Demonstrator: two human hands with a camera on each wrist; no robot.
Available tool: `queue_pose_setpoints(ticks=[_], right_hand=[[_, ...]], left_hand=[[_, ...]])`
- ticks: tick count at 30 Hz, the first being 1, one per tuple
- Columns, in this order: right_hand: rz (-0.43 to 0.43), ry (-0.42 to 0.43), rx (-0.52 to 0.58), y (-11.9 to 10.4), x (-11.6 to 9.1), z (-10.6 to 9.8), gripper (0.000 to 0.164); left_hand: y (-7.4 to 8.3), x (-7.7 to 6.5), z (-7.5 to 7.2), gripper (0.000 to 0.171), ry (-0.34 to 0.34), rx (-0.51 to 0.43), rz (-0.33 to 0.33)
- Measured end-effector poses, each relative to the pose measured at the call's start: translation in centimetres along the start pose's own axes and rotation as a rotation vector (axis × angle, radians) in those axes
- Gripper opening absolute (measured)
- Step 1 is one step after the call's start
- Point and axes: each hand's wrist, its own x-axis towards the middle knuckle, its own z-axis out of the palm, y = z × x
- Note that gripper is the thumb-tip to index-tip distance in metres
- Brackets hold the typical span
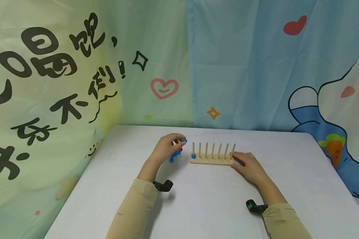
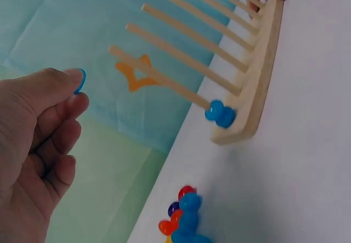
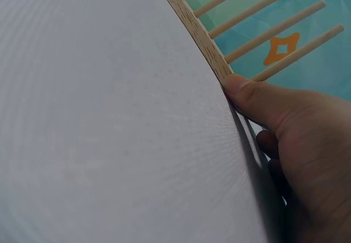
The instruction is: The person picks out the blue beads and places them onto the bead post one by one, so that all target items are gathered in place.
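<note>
Left hand [image 1: 165,148] pinches a blue bead [image 1: 184,140], up near the loose beads [image 1: 175,155]; right hand [image 1: 249,165] grips the peg rack [image 1: 210,161] on the white table [image 1: 209,202], its leftmost peg [image 1: 193,148] carrying a seated bead [image 1: 193,156]!

Landmark: peg rack [image 1: 210,161]. Its seven upright pegs form a fence; the gaps are too narrow for a hand, so passage is over the tips. Leftmost peg: seated bead [image 1: 193,156] at the base, shaft above it accessible from the top. Right end: obstructed by the right hand [image 1: 247,166], which grips it. Left of rack: loose beads [image 1: 175,154] lie low, left hand [image 1: 167,146] above them with a pinched bead [image 1: 184,140]; a strip of table [image 1: 207,199] separates beads and rack. In front of rack: broad free tabletop between the forearms. Behind rack: shallower free strip, bounded by the curtain [image 1: 242,73].
</note>
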Motion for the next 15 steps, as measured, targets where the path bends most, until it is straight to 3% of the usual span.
queue_pose_setpoints(ticks=[7, 15], right_hand=[[-0.003, -0.003, -0.002, 0.2, 0.0, -0.1, 0.06], [-0.009, -0.001, -0.003, 0.3, 0.0, 0.0, 0.059]], left_hand=[[1.3, 0.7, 0.7, 0.028, -0.036, -0.036, 0.023], [1.7, 1.2, 1.6, 0.029, -0.062, -0.027, 0.061]])
